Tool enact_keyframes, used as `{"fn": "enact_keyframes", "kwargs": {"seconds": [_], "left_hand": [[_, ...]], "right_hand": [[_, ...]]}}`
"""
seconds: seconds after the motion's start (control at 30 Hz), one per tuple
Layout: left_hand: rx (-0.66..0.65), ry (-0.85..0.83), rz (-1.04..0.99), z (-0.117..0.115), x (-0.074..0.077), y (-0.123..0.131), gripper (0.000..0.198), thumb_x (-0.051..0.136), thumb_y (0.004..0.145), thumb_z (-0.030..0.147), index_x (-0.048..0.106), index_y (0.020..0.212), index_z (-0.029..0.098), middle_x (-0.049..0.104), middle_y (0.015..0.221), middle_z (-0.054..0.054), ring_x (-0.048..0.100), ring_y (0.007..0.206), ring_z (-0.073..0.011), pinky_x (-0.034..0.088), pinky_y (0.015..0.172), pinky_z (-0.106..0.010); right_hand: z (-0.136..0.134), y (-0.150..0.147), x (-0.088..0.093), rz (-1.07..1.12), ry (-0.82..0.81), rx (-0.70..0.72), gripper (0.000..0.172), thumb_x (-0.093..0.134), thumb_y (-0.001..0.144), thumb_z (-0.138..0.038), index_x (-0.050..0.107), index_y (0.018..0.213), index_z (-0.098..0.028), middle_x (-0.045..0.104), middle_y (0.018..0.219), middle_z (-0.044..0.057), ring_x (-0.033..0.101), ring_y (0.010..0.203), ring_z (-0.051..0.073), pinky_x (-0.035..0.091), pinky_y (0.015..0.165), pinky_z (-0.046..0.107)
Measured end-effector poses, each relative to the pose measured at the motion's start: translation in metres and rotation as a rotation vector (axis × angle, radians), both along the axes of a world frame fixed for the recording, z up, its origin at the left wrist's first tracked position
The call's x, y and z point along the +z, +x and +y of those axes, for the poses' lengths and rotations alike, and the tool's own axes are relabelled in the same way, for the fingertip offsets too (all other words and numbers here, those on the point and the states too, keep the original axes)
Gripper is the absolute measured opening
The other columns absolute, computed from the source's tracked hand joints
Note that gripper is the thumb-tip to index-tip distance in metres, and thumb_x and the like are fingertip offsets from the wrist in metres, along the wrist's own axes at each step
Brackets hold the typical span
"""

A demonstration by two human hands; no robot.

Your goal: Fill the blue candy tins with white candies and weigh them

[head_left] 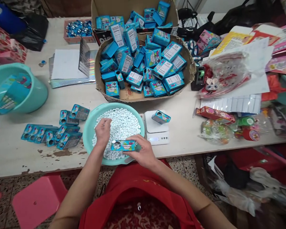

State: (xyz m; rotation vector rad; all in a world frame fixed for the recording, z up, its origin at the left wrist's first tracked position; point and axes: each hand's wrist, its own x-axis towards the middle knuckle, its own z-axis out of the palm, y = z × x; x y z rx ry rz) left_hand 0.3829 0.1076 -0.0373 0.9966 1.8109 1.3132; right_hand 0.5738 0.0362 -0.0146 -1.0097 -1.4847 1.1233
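Hovering over the white candies in a green basin, at the centre of the frame, the left hand had its fingers curled inward; whether they pinched any candies could not be told. Below and to the right, the right hand pinched a blue box by its right end, between thumb and fingers. The box was above the basin's near part, its hole at the left end facing the camera, with white showing in it. Doing this well seemed to call for keeping the box over the basin, so strays would drop back in, keeping the gripping fingers off the hole, and passing few candies at once, as a big handful might jam. A light squeeze looked wisest, to avoid denting the sides. Right of the basin, a scale bore another box; more boxes sat at the left, and a carton of them filled the upper centre.
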Motion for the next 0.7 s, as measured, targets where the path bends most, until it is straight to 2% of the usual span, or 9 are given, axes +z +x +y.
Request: {"fn": "enact_keyframes", "kwargs": {"seconds": [0.07,0.13,0.23,0.3,0.37,0.43,0.5,0.57,0.7], "left_hand": [[0.114,-0.054,-0.365,0.002,0.004,-0.001,0.021,0.054,0.086,0.032,0.053,0.072,0.017,0.04,0.054,0.005,0.033,0.042,-0.0058,0.022,0.039,-0.016],[0.146,-0.203,-0.676,0.005,0.01,-0.002,0.025,0.049,0.09,0.035,0.048,0.073,0.017,0.041,0.055,0.005,0.033,0.04,-0.0049,0.02,0.037,-0.014],[0.027,-0.386,-0.773,0.008,0.014,0.001,0.021,0.054,0.087,0.032,0.048,0.074,0.016,0.042,0.057,0.004,0.032,0.039,-0.0039,0.017,0.035,-0.013],[-0.084,-0.386,-0.568,0.008,0.013,0.005,0.02,0.056,0.084,0.033,0.05,0.074,0.016,0.041,0.057,0.004,0.029,0.039,-0.0045,0.016,0.035,-0.014],[-0.228,-0.347,-0.161,0.007,0.013,0.009,0.018,0.058,0.081,0.033,0.055,0.073,0.017,0.047,0.06,0.001,0.037,0.045,-0.0077,0.025,0.039,-0.017],[-0.416,-0.286,0.335,0.007,0.015,0.014,0.012,0.063,0.076,0.03,0.061,0.074,0.019,0.059,0.077,-0.005,0.053,0.066,-0.0161,0.041,0.054,-0.024],[-0.581,-0.208,0.712,0.01,0.02,0.025,0.011,0.065,0.074,0.028,0.066,0.082,0.021,0.064,0.099,-0.007,0.056,0.094,-0.0261,0.046,0.076,-0.036],[-0.662,-0.107,0.86,0.019,0.024,0.045,0.017,0.06,0.08,0.03,0.066,0.094,0.022,0.064,0.107,-0.008,0.054,0.104,-0.0283,0.043,0.088,-0.041],[-0.906,0.097,0.816,0.05,0.017,0.112,0.032,0.056,0.085,0.028,0.057,0.116,0.02,0.059,0.119,-0.009,0.053,0.111,-0.0234,0.042,0.095,-0.037]], "right_hand": [[-0.006,0.014,0.0,0.011,-0.014,-0.034,0.035,0.081,0.067,-0.029,0.067,0.099,-0.022,0.068,0.093,0.005,0.064,0.088,0.019,0.051,0.079,0.031],[-0.013,0.029,-0.002,0.002,-0.035,-0.072,0.036,0.081,0.067,-0.028,0.067,0.1,-0.022,0.067,0.095,0.005,0.064,0.089,0.019,0.052,0.08,0.031],[-0.027,0.053,-0.009,-0.021,-0.1,-0.147,0.036,0.08,0.067,-0.028,0.067,0.1,-0.024,0.067,0.094,0.004,0.064,0.086,0.019,0.053,0.078,0.032],[-0.036,0.068,-0.016,-0.032,-0.157,-0.223,0.034,0.08,0.068,-0.029,0.067,0.099,-0.024,0.067,0.093,0.004,0.064,0.086,0.02,0.053,0.078,0.033],[-0.044,0.082,-0.025,-0.037,-0.218,-0.313,0.032,0.079,0.068,-0.029,0.067,0.097,-0.023,0.067,0.094,0.005,0.064,0.087,0.02,0.053,0.079,0.034],[-0.05,0.095,-0.033,-0.031,-0.266,-0.395,0.032,0.078,0.068,-0.03,0.067,0.097,-0.022,0.066,0.095,0.005,0.064,0.088,0.021,0.053,0.079,0.035],[-0.052,0.108,-0.042,-0.02,-0.299,-0.467,0.033,0.077,0.068,-0.03,0.066,0.098,-0.022,0.065,0.095,0.005,0.064,0.088,0.021,0.053,0.079,0.036],[-0.051,0.121,-0.05,-0.01,-0.322,-0.549,0.033,0.077,0.068,-0.032,0.065,0.097,-0.021,0.065,0.093,0.004,0.063,0.086,0.021,0.052,0.079,0.036],[-0.041,0.144,-0.07,-0.018,-0.326,-0.73,0.036,0.076,0.068,-0.036,0.064,0.096,-0.019,0.064,0.092,0.004,0.062,0.086,0.021,0.051,0.081,0.037]]}}
